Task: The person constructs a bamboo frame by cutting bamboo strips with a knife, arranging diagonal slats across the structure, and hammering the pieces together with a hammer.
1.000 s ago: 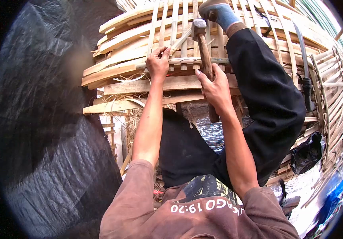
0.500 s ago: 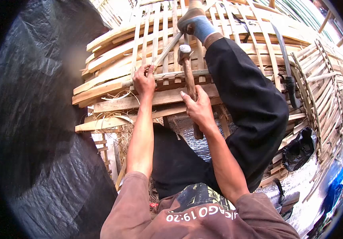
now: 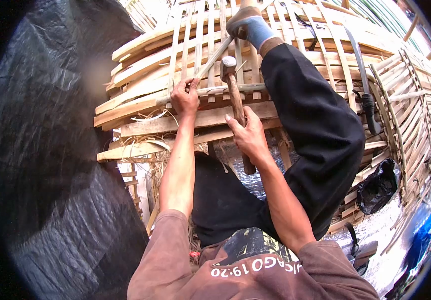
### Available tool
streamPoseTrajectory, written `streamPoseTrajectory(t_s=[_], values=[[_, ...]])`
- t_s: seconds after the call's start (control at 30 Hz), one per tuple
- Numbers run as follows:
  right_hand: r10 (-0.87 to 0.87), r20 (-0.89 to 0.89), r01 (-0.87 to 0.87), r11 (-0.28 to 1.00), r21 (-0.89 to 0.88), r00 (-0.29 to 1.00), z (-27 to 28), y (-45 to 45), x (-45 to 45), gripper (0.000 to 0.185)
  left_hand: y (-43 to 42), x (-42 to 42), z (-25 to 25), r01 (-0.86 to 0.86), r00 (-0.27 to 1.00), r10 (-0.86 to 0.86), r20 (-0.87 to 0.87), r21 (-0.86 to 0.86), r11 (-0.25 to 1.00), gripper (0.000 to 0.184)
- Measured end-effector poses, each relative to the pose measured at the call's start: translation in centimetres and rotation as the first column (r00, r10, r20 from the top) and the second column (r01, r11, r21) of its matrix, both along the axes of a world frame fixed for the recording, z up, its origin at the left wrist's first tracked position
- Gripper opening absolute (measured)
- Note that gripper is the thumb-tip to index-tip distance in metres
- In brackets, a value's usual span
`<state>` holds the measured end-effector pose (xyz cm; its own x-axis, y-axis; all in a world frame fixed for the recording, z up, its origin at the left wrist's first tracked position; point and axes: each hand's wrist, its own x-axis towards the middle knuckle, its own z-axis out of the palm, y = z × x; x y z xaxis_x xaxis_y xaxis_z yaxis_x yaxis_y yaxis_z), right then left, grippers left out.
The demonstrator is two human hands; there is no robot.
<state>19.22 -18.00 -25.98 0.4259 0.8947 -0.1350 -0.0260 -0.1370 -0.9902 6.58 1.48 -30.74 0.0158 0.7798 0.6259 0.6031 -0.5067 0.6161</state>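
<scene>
My right hand [image 3: 249,134] is wrapped round the wooden handle of a hammer [image 3: 235,95], whose metal head points up, away from me. My left hand [image 3: 185,97] is closed, thumb and forefinger pinched at the lower end of a slanting thin bamboo strip [image 3: 215,57]. Whether a small nail is also between those fingertips cannot be made out. Upright slats [image 3: 211,37] cross a horizontal pole [image 3: 235,88] just right of my left hand. My foot [image 3: 252,30], in a sock, rests on the slats near the strip's upper end.
Stacked wooden planks [image 3: 145,77] lie beneath the slats. A black plastic sheet [image 3: 65,150] hangs at the left. To the right are a long-bladed knife [image 3: 360,65] with a dark handle, a woven bamboo panel [image 3: 415,110] and a black plastic bag [image 3: 377,186].
The view has shifted slightly. My left hand stays at the end of the strip with its fingers a little more curled, and the hammer is held in nearly the same place.
</scene>
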Motion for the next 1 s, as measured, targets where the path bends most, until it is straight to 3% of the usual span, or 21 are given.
streamPoseTrajectory(t_s=[0.27,0.37,0.67,0.77,1.0], values=[[0.016,0.064,-0.017,1.0,0.009,0.998,-0.5,-1.3,0.1,0.029,-0.6,0.5,0.3,0.024,0.999,-0.021,-0.03,0.107,0.994,0.021],[0.038,0.001,-0.038,0.999,0.022,0.999,-1.1,-1.7,0.2,0.023,-0.7,0.6,0.6,0.037,0.999,-0.032,-0.038,0.151,0.988,0.02],[0.0,0.032,-0.002,0.996,0.085,0.999,-1.2,-2.7,0.1,0.02,-0.6,0.7,0.6,0.036,0.995,-0.029,-0.094,0.069,0.997,0.021],[0.032,0.019,-0.03,0.998,-0.057,0.999,-0.9,-3.5,0.4,0.031,-0.9,0.8,0.9,0.042,0.995,-0.035,-0.09,0.08,0.996,0.022],[0.016,0.074,-0.012,0.998,-0.061,0.997,-0.7,-4.1,0.3,0.029,-1.0,0.8,0.9,0.043,0.995,-0.034,-0.091,0.094,0.995,0.023]])
